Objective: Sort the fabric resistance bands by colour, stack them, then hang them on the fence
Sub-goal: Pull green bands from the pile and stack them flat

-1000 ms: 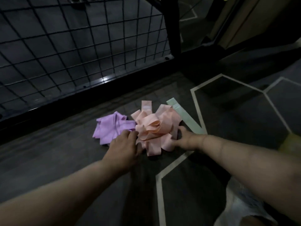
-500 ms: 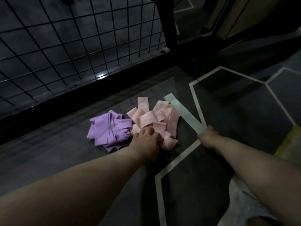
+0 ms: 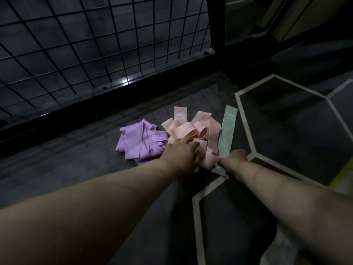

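Observation:
On the dark floor lie three groups of fabric bands. A crumpled purple pile sits on the left, and a tangled peach pile beside it in the middle. A single mint green band lies flat along the peach pile's right side. My left hand rests on the near part of the peach pile, fingers spread over the loops. My right hand grips the near end of the green band. The wire mesh fence stands behind the piles.
A thick black fence post rises at the back right. The fence's black base rail runs along the floor just behind the bands. Pale hexagon lines mark the floor mat on the right. Light cloth shows at the bottom right.
My right hand left the peach pile, took the green band's near end and swung it closer against the peach pile. My left hand moved further onto the peach bands.

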A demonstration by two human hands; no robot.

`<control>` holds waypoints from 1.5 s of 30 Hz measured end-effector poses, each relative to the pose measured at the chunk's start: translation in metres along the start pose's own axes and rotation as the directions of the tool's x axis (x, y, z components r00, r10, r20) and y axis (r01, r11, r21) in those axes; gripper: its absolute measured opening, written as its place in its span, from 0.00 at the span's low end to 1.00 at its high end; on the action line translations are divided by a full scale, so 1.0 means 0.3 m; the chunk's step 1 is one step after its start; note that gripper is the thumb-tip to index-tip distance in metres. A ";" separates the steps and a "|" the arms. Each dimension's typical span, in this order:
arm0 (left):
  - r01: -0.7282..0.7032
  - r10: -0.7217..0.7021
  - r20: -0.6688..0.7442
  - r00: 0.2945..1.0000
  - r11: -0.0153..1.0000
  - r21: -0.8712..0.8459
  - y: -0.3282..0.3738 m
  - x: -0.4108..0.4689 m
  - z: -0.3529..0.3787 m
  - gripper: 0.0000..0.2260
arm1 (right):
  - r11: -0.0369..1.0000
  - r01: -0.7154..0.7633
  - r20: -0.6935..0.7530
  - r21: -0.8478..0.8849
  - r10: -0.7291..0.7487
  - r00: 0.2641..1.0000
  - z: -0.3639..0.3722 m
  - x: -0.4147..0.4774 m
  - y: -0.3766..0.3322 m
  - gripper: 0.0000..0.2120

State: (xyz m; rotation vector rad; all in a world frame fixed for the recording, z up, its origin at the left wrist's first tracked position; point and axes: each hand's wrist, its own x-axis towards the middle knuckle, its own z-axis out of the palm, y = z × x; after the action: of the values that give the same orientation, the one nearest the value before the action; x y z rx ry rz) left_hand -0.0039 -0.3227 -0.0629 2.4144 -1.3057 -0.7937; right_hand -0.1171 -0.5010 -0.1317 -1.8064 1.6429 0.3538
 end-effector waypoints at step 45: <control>0.435 -0.426 0.263 0.865 0.377 -0.818 -0.194 -0.169 0.010 0.08 | 0.479 -0.115 0.262 0.870 -0.253 0.931 -0.201 -0.103 -0.189 0.18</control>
State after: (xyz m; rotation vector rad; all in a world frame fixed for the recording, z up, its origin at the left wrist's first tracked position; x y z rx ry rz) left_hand 0.0116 -0.2483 -0.0768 1.8243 -0.0570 -1.2125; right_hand -0.0818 -0.5153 -0.0520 -0.9047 1.1128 -0.2073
